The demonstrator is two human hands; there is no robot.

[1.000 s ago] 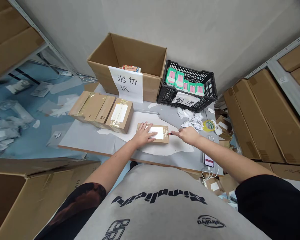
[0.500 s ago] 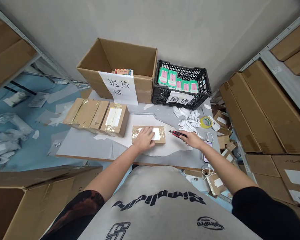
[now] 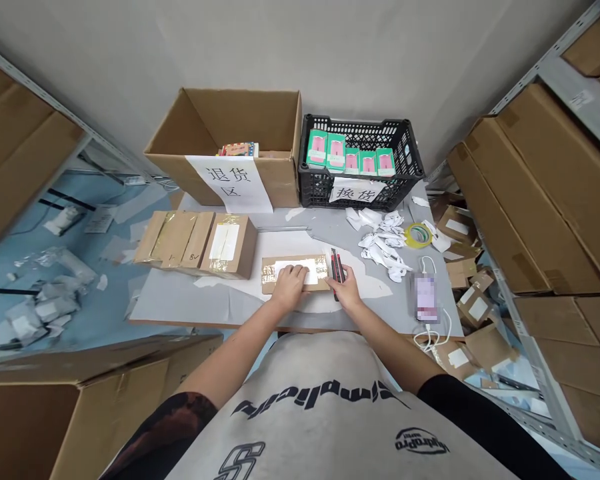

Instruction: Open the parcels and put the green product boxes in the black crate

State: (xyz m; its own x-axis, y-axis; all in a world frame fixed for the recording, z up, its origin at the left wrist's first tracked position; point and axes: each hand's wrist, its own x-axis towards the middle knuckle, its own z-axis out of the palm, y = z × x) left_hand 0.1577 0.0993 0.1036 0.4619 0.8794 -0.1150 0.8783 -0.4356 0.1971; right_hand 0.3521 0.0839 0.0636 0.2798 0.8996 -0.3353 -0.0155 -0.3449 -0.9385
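Small taped carton [image 3: 310, 272] flat on table [image 3: 180, 303], before wearer. Left hand [image 3: 289, 287] half open, laid over carton top. Right hand [image 3: 345, 288] closed around red-black cutter [image 3: 337, 265] beside carton's right end; thumb contact with carton unclear.

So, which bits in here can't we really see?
All in the head view:
Middle of the white label on the small taped carton: under the left hand.
Screen of the smartphone: blurred into squares.
Bottom of the big open carton: behind its front side.
Rest of the lower-left carton: cut off by the picture's edges.
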